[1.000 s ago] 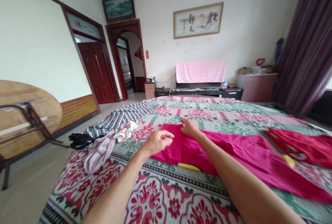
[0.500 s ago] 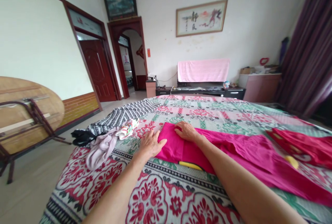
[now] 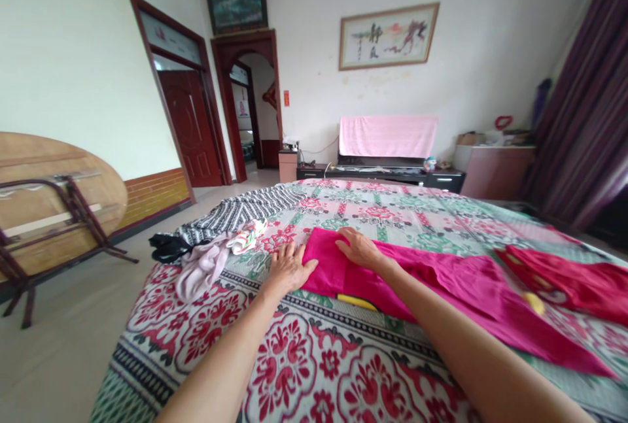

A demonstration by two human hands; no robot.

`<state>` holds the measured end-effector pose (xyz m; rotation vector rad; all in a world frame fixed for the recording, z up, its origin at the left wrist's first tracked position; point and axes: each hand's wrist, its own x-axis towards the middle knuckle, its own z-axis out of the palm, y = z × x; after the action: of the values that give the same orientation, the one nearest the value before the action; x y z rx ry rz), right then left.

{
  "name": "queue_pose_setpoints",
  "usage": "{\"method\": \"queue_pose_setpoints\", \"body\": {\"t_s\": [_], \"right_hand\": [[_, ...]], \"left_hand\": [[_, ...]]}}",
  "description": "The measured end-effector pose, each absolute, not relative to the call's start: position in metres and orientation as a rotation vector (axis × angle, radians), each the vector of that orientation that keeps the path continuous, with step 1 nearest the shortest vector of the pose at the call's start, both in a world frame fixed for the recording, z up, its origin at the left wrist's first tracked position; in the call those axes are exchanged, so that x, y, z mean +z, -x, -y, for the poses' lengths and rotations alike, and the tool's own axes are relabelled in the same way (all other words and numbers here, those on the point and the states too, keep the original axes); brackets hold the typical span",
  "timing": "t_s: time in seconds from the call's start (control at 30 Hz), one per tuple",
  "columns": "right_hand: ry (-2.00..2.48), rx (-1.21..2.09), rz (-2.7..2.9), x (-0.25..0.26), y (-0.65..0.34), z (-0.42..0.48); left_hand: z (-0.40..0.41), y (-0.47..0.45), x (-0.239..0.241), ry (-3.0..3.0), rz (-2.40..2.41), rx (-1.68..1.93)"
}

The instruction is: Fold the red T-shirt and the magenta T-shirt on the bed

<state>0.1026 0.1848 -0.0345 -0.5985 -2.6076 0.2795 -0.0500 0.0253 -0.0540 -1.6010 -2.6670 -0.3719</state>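
A magenta garment lies spread across the floral bedspread, with a yellow strip showing at its near edge. My left hand rests flat at the garment's left edge, fingers stretched out. My right hand lies flat on the folded left end of the garment, fingers spread. Neither hand holds anything.
A pile of clothes lies at the bed's left edge: pale pink, black, and a black-and-white striped piece. A red garment lies at the right. A folded round wooden table leans at the left wall. A cabinet with a pink towel stands behind.
My left hand, loosely curled above the cloth a second ago, has come down flat at the garment's left edge. My right hand stays pressed on the fold. The view has shifted slightly.
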Motion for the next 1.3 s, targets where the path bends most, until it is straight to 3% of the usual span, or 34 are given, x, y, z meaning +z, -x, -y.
{"method": "queue_pose_setpoints", "body": {"t_s": [0.3, 0.57, 0.93, 1.3], "right_hand": [[0.449, 0.221, 2.679, -0.046, -0.162, -0.140], [0.386, 0.194, 2.715, -0.047, -0.164, -0.138], [0.354, 0.199, 2.707, -0.047, -0.163, -0.139], [0.340, 0.189, 2.688, -0.051, -0.162, -0.141]], "left_hand": [[-0.026, 0.050, -0.054, 1.585, 2.638, -0.491], [-0.012, 0.072, -0.057, 1.310, 2.584, -1.443], [0.023, 0.080, -0.030, 1.879, 2.722, -1.084], [0.027, 0.068, -0.032, 1.989, 2.649, -0.859]]}}
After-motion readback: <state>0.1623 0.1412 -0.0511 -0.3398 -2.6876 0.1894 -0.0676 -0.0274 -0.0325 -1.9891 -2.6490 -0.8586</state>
